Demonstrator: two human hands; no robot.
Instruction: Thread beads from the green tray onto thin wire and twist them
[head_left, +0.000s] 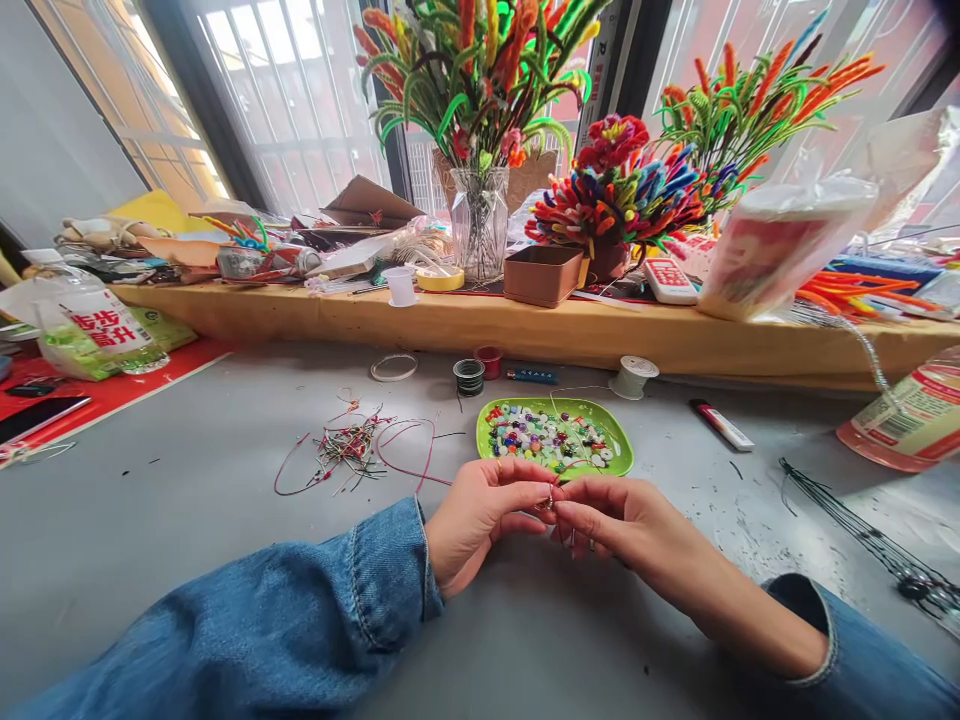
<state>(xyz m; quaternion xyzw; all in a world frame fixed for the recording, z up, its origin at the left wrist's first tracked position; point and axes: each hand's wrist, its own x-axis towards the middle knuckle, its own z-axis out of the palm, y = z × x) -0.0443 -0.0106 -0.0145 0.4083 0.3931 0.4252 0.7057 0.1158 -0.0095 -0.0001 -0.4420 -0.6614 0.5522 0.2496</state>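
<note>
My left hand (491, 515) and my right hand (630, 520) meet in front of the green tray (622, 462), fingertips pinched close together. Between them is a thin red cord (564, 535) with a small shiny piece, perhaps a bead or charm, too small to make out. Both hands are closed on this cord. Many mixed beads (536, 432) lie in the tray, white, green, red and purple. To the left, a red cord length (429, 455) runs over the table beside a heap of cord scraps (351, 447).
Behind the tray stand a dark thread spool (469, 377), a red spool (489, 361) and a white spool (634, 378). A lighter (721, 425) and black cords (855, 515) lie to the right. Bottles (911, 415) flank the table. A cluttered ledge (337, 318) runs along the back.
</note>
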